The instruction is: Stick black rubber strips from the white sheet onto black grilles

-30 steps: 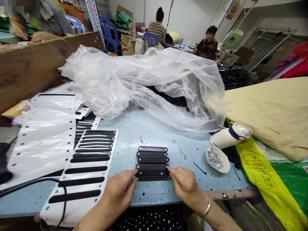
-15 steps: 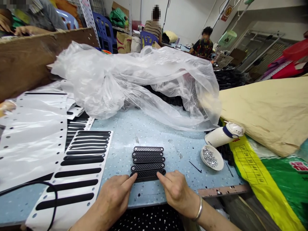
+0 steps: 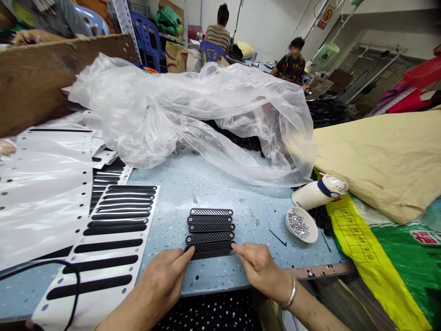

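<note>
on blue table [image 3: 220, 184], left hand [image 3: 161, 280] and right hand [image 3: 258, 266] fingertips pinch nearest black strip [image 3: 210, 248].

You're at a speckled pale-blue worktable [image 3: 206, 184] with a brown wooden board [image 3: 41, 69] standing along its left. Far end: white wall [image 3: 275, 23], blue plastic chairs [image 3: 151, 41], a seated person in a striped top [image 3: 218, 36]. On your right there's a grey metal frame [image 3: 375, 73], possibly shelving; the light is bright and even.

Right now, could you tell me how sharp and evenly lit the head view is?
Head view: soft, even light; black mesh strips sharp; glare on the clear plastic bag and the white backing sheet; wide-angle distortion stretches the frame's edges.
</note>
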Available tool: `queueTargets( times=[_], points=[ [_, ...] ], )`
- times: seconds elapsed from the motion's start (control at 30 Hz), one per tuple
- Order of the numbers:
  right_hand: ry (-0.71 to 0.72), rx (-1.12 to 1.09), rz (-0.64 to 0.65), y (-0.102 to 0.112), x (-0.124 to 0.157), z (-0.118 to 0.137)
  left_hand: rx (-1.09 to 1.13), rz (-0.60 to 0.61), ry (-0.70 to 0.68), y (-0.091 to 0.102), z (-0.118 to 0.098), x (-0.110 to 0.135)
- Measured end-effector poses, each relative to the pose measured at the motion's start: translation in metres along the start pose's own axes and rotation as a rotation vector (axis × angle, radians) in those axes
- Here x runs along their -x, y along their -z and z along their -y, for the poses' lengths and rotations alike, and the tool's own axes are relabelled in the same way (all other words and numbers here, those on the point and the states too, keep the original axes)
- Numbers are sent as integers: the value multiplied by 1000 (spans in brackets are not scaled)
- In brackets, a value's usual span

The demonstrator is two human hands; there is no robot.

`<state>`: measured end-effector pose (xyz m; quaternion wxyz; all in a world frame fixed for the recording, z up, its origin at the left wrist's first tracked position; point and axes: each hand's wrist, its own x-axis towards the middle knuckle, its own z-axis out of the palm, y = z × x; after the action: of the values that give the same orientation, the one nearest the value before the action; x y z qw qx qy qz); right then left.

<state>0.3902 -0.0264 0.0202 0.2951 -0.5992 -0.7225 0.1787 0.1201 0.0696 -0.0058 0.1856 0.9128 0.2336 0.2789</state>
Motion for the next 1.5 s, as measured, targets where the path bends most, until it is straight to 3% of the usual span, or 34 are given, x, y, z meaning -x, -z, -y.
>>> queueTargets(
  times=[0.23,0.43,0.5,0.67,0.9,1.0,1.2,1.5],
  points=[
    [-22,-77,112,13,-11,-3,26,57,12,5,-1,-4],
    [237,223,94,7,0,-7,37,70,3,5,1,-1],
    [189,155,78,5,0,-7,48,72,-7,5,1,-2],
    [-84,-162,-11,3,-9,-5,47,40,-19,4,1,-5],
    [-144,-217,-77,2,-12,-6,31,2,-27,1,4,-3],
    [-82,-127,-114,5,-8,-3,16,5,-25,0,3,-2],
    [217,305,-7,-2,9,-1,-2,45,-19,7,-1,2],
    [253,303,-54,-13,14,0,-67,217,10,24,-7,6]
  ],
)
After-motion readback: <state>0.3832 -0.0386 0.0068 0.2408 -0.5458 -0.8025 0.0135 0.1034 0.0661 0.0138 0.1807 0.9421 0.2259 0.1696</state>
